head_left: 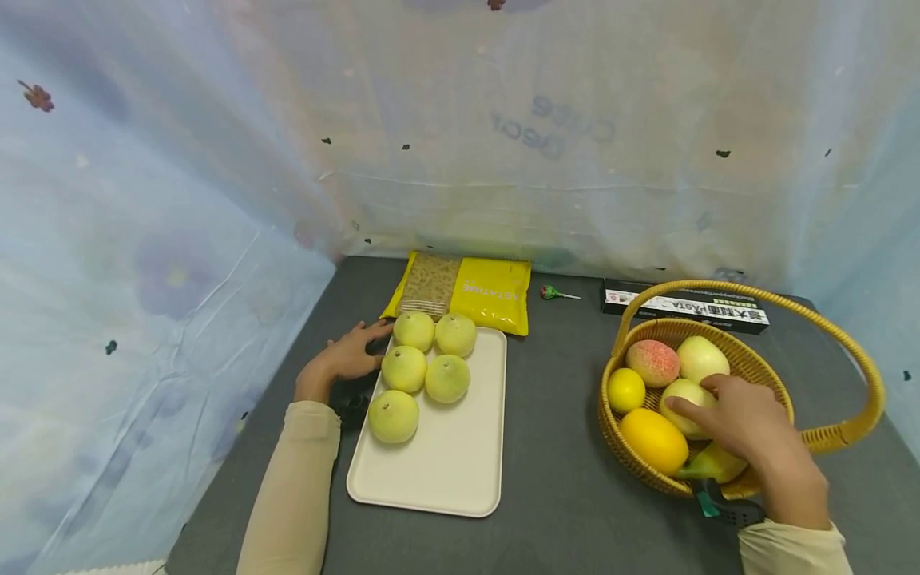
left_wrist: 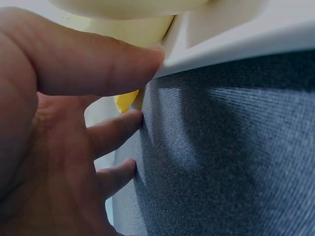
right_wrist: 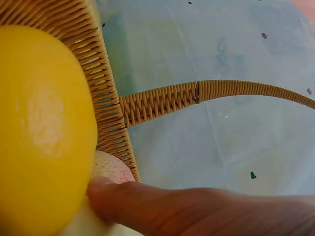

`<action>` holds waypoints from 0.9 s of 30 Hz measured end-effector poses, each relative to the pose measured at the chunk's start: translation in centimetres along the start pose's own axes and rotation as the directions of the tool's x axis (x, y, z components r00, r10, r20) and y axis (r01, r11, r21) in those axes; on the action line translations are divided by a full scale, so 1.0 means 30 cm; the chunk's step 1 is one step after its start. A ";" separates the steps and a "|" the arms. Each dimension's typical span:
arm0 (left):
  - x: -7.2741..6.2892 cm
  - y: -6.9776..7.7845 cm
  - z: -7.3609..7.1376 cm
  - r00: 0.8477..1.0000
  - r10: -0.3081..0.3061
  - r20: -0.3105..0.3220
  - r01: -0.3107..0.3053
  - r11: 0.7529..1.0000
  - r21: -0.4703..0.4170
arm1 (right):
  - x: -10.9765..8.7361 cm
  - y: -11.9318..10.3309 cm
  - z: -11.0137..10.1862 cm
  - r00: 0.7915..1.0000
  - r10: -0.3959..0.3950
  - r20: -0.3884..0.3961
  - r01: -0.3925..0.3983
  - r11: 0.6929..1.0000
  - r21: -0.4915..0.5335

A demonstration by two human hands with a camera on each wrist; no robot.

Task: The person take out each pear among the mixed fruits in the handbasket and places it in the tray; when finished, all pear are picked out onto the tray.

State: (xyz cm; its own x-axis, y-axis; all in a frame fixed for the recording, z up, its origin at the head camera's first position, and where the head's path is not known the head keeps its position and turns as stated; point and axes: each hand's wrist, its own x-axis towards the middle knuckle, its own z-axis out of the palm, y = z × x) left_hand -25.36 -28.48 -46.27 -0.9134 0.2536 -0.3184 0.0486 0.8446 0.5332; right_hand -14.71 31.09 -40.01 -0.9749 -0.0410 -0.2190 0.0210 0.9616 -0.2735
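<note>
My left hand [head_left: 350, 354] rests at the left edge of a cream tray [head_left: 460, 471]. In the left wrist view, its thumb [left_wrist: 113, 64] touches the tray's rim, and the other fingers spread by the dark cloth. Several round yellow-green fruits [head_left: 394, 416] stand on the tray's far and left part. Inside a wicker basket [head_left: 611, 431], my right hand [head_left: 747, 415] grips a pale yellow-green round fruit [head_left: 686, 399], thumb on its near left side. Around it lie another pale fruit [head_left: 703, 357], a peach [head_left: 652, 363], a small yellow fruit [head_left: 626, 390], a larger yellow-orange fruit [head_left: 654, 441] and a greenish-yellow fruit [head_left: 719, 463].
A yellow pasta bag [head_left: 492, 295] lies behind the tray. Right of it are a lollipop [head_left: 550, 293] and a black pasta box [head_left: 740, 315], partly behind the basket. The basket's tall handle [head_left: 855, 351] arches beyond my right hand. Patterned curtains [head_left: 503, 160] enclose the table.
</note>
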 end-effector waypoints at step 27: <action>-0.002 0.005 -0.005 1.000 0.018 -0.001 -0.018 1.000 0.014 | -0.128 -0.034 -0.063 0.988 -0.040 -0.148 0.062 0.988 0.142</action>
State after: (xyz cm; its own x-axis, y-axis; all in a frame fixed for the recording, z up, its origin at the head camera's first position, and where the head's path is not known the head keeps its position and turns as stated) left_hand -25.36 -28.43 -46.05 -0.9128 0.2681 -0.3080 0.0705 0.8465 0.5278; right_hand -11.39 30.78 -37.12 -0.9970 -0.0390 -0.0663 -0.0079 0.9090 -0.4167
